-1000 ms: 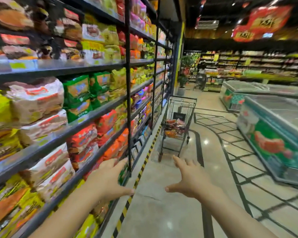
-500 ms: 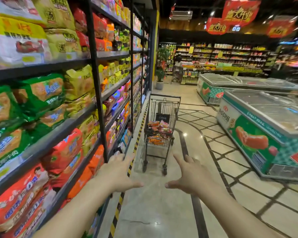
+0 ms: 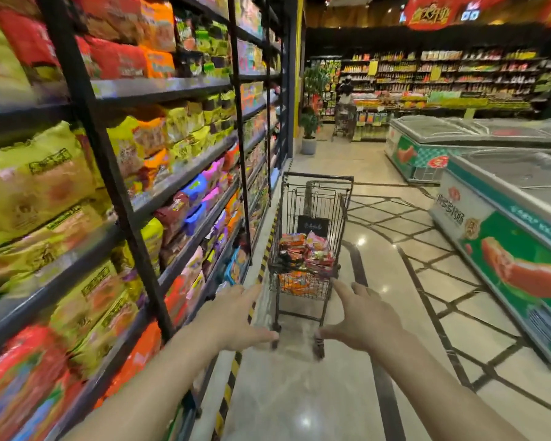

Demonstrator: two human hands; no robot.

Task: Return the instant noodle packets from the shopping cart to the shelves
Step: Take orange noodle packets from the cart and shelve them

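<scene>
A black wire shopping cart (image 3: 342,198) stands in the aisle just ahead, close to the shelves. Red, pink and orange instant noodle packets (image 3: 306,253) lie piled in its basket. Both my arms reach forward toward its near end. My left hand (image 3: 233,319) is open, fingers spread, empty, a little short of the cart's near left corner. My right hand (image 3: 363,319) is open too, thumb out, in front of the cart's lower right side. Neither hand touches the cart. The shelves (image 3: 172,183) on my left are packed with noodle packets.
Chest freezers (image 3: 506,224) line the right side of the aisle, with another (image 3: 433,144) further back. A potted plant (image 3: 309,128) stands at the shelf's far end, beside a person with a cart (image 3: 344,119). A yellow-black floor strip (image 3: 228,386) runs along the shelf base.
I have walked forward along the shelves, so the cart is much nearer and larger. Both open hands stay stretched out ahead and are now close to the cart's near end.
</scene>
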